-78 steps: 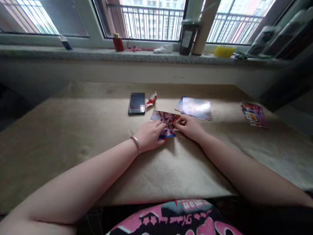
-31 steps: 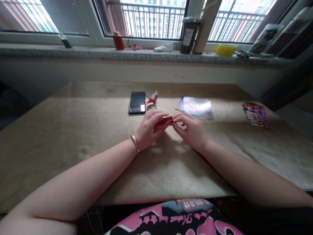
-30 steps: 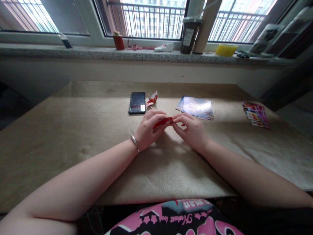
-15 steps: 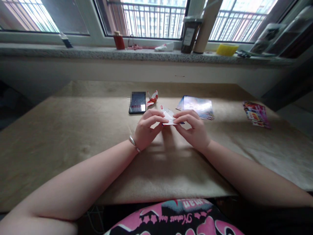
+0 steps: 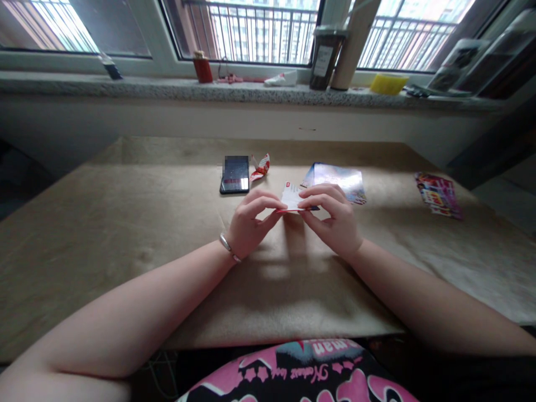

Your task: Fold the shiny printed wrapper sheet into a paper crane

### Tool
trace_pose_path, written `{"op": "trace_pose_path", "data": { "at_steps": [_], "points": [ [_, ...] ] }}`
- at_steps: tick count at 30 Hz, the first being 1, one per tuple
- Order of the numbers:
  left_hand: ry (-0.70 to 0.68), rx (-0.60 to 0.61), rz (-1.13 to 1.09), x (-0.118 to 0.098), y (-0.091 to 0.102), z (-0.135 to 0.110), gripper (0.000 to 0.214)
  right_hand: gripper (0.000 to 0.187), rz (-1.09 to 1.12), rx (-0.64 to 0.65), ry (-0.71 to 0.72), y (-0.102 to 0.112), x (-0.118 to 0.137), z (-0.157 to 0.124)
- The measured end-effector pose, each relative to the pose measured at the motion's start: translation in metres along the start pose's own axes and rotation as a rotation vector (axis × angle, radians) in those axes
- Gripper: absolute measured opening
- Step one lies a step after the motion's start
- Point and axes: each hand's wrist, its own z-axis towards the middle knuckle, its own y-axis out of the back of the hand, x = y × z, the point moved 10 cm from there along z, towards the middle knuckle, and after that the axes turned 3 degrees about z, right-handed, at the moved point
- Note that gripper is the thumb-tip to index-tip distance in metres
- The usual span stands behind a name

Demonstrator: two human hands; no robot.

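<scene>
A small folded paper (image 5: pixel 292 197), white on its upper face with red at the edge, is held just above the table between both hands. My left hand (image 5: pixel 250 222) pinches its left end with fingers curled. My right hand (image 5: pixel 332 218) pinches its right end in the same way. A bracelet sits on my left wrist. Just behind my right hand lies a stack of glossy printed sheets (image 5: pixel 340 180). A folded red and white paper figure (image 5: pixel 261 166) rests farther back, beside a dark phone (image 5: pixel 235 175).
The table (image 5: pixel 125 223) is covered with tan cloth. Colourful sheets (image 5: pixel 438 195) lie at the far right. On the window sill (image 5: pixel 167 89) stand a red cup (image 5: pixel 202 67), a dark jar (image 5: pixel 322 61), a cardboard tube and a yellow sponge (image 5: pixel 387 84).
The printed sheet that lay flat on the table has been folded small and lifted between both hands. Its red side showed a second ago; its white side faces up now.
</scene>
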Motion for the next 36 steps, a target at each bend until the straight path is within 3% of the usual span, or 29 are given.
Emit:
{"op": "trace_pose_path", "data": {
  "at_steps": [4, 13, 24, 36],
  "points": [
    [0.015, -0.015, -0.021, 0.004, 0.001, 0.0, 0.003, 0.007, 0.05, -0.001, -0.063, -0.001, -0.008, -0.002],
    [-0.017, 0.015, -0.012, 0.002, -0.003, 0.001, 0.006, 0.01, -0.05, -0.033, 0.03, 0.007, 0.001, -0.001],
    [0.025, 0.048, 0.024, 0.009, -0.005, 0.001, 0.003, 0.011, -0.072, 0.039, 0.081, 0.002, 0.008, 0.001],
    [0.038, 0.065, -0.019, 0.015, -0.007, -0.001, 0.002, 0.008, 0.0, 0.039, 0.022, 0.004, 0.0, 0.0]
  ]
}}
